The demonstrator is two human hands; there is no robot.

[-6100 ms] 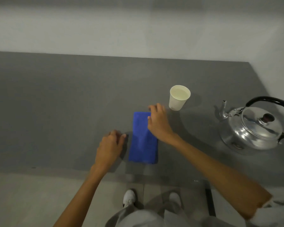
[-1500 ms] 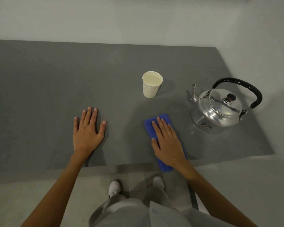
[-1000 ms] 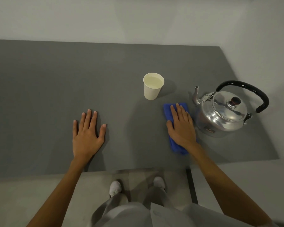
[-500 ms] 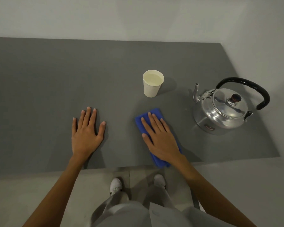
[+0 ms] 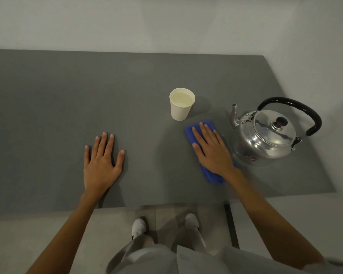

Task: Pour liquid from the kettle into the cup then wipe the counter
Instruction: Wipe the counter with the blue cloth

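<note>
A white paper cup (image 5: 181,104) holding pale liquid stands upright on the grey counter (image 5: 67,95). To its right sits a shiny metal kettle (image 5: 265,135) with a black handle, lid on, spout toward the cup. My right hand (image 5: 211,148) lies flat, fingers together, pressing a folded blue cloth (image 5: 212,175) onto the counter between cup and kettle. Most of the cloth is hidden under the hand. My left hand (image 5: 101,163) rests palm down on the counter, fingers spread, holding nothing.
A pale wall runs behind the counter and along its right end. The counter's front edge is just below my wrists; beneath it are the floor and my white shoes (image 5: 139,227).
My right hand has slid the blue cloth away from me and to the right, from near the front edge to the spot beside the kettle. My left hand has stayed put.
</note>
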